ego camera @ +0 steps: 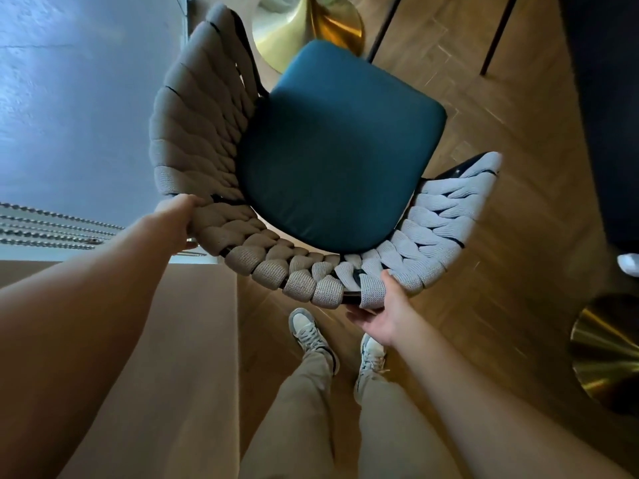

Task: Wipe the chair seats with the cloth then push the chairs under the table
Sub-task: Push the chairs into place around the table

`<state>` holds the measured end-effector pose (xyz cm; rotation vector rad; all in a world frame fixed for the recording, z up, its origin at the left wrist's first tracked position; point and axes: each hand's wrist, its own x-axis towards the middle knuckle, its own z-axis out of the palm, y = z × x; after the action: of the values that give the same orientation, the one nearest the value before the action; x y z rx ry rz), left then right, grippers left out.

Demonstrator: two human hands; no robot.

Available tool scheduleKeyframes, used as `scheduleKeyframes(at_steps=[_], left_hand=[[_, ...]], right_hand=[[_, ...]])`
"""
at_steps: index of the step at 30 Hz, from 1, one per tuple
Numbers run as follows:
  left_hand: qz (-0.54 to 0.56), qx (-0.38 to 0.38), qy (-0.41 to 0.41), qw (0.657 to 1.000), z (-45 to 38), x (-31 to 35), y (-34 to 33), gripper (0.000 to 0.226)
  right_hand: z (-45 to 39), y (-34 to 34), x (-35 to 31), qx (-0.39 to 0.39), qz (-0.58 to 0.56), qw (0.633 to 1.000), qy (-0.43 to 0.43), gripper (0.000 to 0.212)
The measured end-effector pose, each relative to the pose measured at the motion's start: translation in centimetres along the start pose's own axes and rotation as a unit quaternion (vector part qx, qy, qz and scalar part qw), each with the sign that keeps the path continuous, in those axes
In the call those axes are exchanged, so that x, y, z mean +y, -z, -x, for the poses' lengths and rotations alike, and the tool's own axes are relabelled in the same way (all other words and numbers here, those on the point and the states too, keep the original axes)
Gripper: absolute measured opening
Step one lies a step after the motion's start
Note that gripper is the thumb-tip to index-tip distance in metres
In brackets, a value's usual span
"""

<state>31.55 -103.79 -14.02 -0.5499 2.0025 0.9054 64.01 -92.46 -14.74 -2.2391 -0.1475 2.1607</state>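
Woven grey rope under both hands. Left hand [183,216] curled over the backrest rim [276,271] at its left end, fingers hidden behind the weave. Right hand [383,312] cupping the same rim from below near the middle, thumb up against the rope, fingers wrapped underneath. Chair [193,133] directly ahead, viewed from above, teal seat cushion [339,150] facing up. Brass pedestal base [311,25] just beyond the seat. Herringbone wood floor [518,236] beneath; grey sneakers [311,333] below the rim.
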Motion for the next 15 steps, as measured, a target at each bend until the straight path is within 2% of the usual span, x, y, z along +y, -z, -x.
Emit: scheduleKeyframes(at_steps=[6,10,15], left_hand=[[0.001,0.004,0.004,1.000,0.1,-0.3,-0.5,0.046],[0.015,0.007,0.009,1.000,0.5,-0.4,-1.7,0.047],[0.031,0.022,0.021,0.999,2.1,-0.6,-3.9,0.050]], right_hand=[[-0.1,0.7,-0.9,0.007,-0.003,1.000,0.013,0.065],[-0.1,1.0,-2.9,0.004,0.000,1.000,0.021,0.055],[0.1,1.3,-6.2,0.006,0.005,0.999,0.038,0.059]])
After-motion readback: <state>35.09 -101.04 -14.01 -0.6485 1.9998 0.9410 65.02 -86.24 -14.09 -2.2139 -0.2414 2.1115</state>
